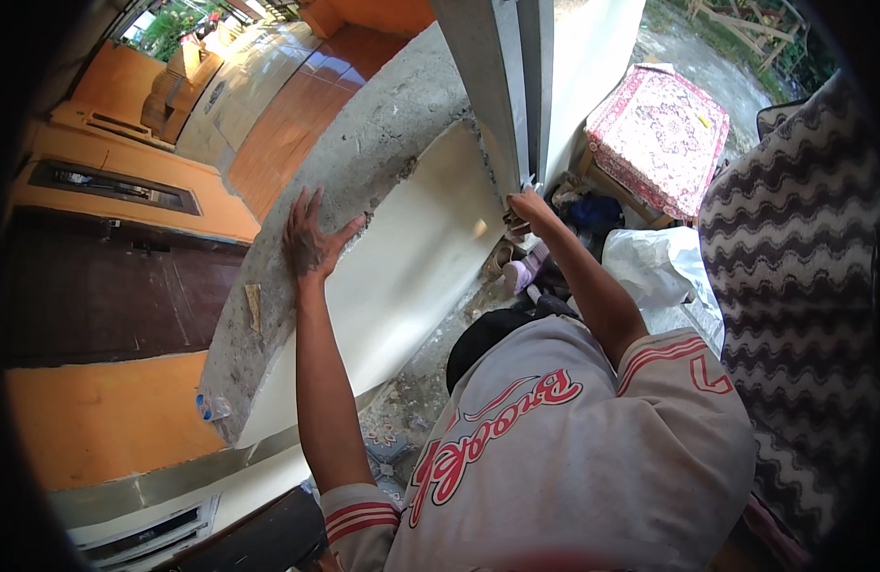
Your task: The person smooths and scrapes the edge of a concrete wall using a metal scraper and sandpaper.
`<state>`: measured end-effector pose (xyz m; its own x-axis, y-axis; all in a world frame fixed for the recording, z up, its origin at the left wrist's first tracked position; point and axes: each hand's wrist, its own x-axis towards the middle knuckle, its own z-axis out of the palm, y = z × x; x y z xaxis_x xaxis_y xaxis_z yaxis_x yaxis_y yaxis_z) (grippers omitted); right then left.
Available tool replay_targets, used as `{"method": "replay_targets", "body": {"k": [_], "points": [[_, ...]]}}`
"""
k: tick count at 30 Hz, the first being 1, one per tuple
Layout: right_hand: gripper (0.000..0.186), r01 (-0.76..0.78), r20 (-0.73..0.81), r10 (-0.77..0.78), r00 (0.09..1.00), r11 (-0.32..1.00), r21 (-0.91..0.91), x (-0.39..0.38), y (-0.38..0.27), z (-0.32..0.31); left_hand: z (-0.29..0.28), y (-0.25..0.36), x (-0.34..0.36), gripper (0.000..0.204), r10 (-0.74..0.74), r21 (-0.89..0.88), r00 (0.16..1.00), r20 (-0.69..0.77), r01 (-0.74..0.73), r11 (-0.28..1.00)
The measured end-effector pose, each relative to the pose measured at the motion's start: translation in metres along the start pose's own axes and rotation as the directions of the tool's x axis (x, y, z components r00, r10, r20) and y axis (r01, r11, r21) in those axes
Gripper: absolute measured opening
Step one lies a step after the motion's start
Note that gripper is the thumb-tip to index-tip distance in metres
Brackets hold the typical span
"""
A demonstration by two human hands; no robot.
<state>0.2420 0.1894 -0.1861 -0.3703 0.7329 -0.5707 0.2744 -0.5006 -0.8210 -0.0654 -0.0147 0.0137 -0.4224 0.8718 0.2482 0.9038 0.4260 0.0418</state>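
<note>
My left hand (316,234) rests spread on the rough grey top of a low concrete wall (387,114), its thumb near the chipped inner edge. Below that edge runs the wall's cream-painted side (402,229). My right hand (530,212) is closed beside the lower part of a grey upright post (497,76), at the wall's far right end. A small pale bit shows above its fingers, but I cannot make out what it is. Whether the fingers touch the post is hidden.
Shoes (524,271) and dark items lie on the floor under my right arm. Beyond stand a table with a red-and-white patterned cover (659,138) and a white sack (654,262). A zigzag-patterned cloth (792,305) hangs at right. A crumpled plastic piece (213,407) lies on the ledge.
</note>
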Motion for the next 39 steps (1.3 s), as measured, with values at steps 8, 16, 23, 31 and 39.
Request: {"method": "replay_targets", "body": {"k": [8,16,23,31,39], "points": [[0.031,-0.034,-0.013,0.035,0.999,0.999,0.037,-0.010,-0.013,0.009,-0.003,0.001,0.002,0.097,-0.026,0.014,0.999,0.027,0.026,1.000],[0.036,0.009,0.046,-0.009,0.999,1.000,-0.015,-0.007,-0.009,-0.001,0.000,0.002,0.004,0.097,-0.012,0.004,1.000,0.025,0.012,1.000],[0.045,-0.047,0.070,0.044,0.997,0.998,0.045,-0.011,-0.021,0.008,0.002,-0.012,0.002,0.106,-0.047,-0.042,0.998,0.037,0.049,0.998],[0.054,-0.217,0.176,0.199,0.964,0.972,0.089,0.067,0.039,-0.034,0.002,0.016,0.017,0.099,0.011,-0.016,0.999,0.041,-0.010,1.000],[0.076,-0.100,-0.058,0.103,0.993,0.994,0.053,0.053,0.087,0.001,-0.002,0.001,0.001,0.094,-0.003,-0.001,1.000,0.026,0.003,1.000]]}}
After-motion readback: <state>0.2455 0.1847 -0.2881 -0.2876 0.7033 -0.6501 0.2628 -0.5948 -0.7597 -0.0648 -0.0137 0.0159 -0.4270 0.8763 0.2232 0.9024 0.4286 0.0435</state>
